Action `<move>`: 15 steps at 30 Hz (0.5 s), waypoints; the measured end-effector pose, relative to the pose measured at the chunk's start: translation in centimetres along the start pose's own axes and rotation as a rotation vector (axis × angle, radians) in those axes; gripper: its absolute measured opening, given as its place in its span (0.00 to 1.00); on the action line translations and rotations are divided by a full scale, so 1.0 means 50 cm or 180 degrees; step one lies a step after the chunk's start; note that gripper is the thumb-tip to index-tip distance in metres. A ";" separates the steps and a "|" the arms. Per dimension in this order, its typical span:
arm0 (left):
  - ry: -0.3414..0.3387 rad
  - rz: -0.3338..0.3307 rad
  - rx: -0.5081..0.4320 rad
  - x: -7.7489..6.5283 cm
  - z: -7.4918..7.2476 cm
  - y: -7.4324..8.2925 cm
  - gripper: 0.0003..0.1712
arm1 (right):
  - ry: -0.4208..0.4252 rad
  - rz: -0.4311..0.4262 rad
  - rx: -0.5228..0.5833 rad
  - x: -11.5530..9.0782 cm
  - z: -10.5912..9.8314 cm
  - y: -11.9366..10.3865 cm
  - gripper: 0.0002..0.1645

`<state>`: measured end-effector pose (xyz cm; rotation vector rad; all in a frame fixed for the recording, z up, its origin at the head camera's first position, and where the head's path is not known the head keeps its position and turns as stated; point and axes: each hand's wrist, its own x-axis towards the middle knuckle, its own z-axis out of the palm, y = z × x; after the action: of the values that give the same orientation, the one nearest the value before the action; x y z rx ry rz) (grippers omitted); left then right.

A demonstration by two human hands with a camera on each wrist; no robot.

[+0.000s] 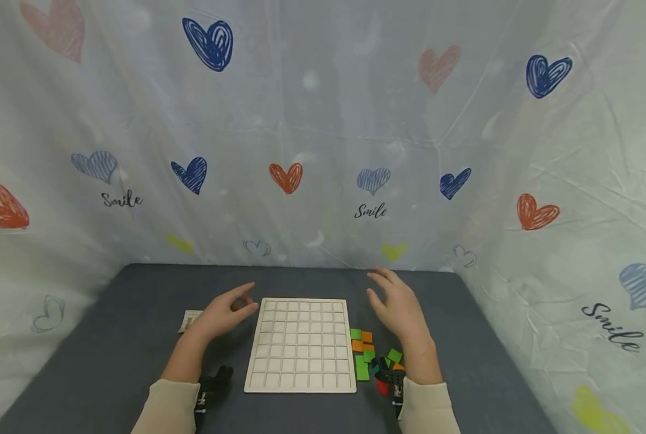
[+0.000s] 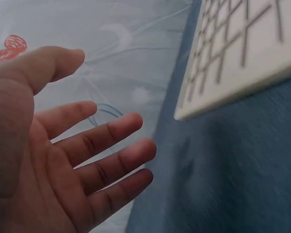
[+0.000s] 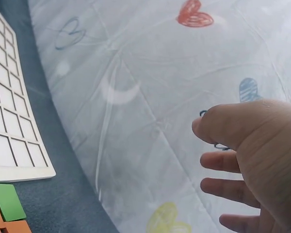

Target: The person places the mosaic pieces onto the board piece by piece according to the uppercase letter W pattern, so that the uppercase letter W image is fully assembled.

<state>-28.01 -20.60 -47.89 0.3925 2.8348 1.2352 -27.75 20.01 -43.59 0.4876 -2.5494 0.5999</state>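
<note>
As the L hand [image 1: 220, 314] hovers just off the gridded board [image 1: 301, 345], we see its fingers spread, thumb & index pointing twd the far L corner. The R hand [image 1: 401, 307] is spread too, fingertips apart, out past the board's R edge nr the far corner, w/ dark tabletop [image 1: 122, 343] showing in the gap. The board lies flat mid-table; betw. its far rim & the curtain [image 1: 323, 96] we get a strip of tabletop. Along the R rim, green tiles [image 1: 361, 368] & orange tiles [image 1: 358, 346] crowd close, so room's tighter on that side; a red piece [image 1: 382, 389] sits nearer us, partly hidden. On the L, a card [image 1: 188, 320] lies partly covered by the L hand, well apart from the board's edge.
</note>
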 end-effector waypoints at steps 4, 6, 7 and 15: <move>-0.0095 -0.0004 -0.0105 -0.006 0.008 -0.028 0.39 | -0.0033 0.0103 0.0094 -0.005 0.002 0.002 0.23; -0.0142 0.0039 -0.0144 -0.008 0.011 -0.041 0.39 | -0.0097 0.0181 0.0129 -0.008 0.003 0.002 0.22; -0.0179 0.0058 -0.0164 -0.008 0.013 -0.047 0.39 | -0.0151 0.0230 0.0151 -0.008 0.005 0.002 0.21; -0.0431 0.0392 -0.0326 -0.002 0.024 -0.072 0.41 | -0.0719 0.0565 0.0543 -0.009 0.034 0.011 0.18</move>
<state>-28.55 -22.13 -51.32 0.6291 2.6570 1.3135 -28.23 19.76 -45.35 0.4090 -2.7897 0.8768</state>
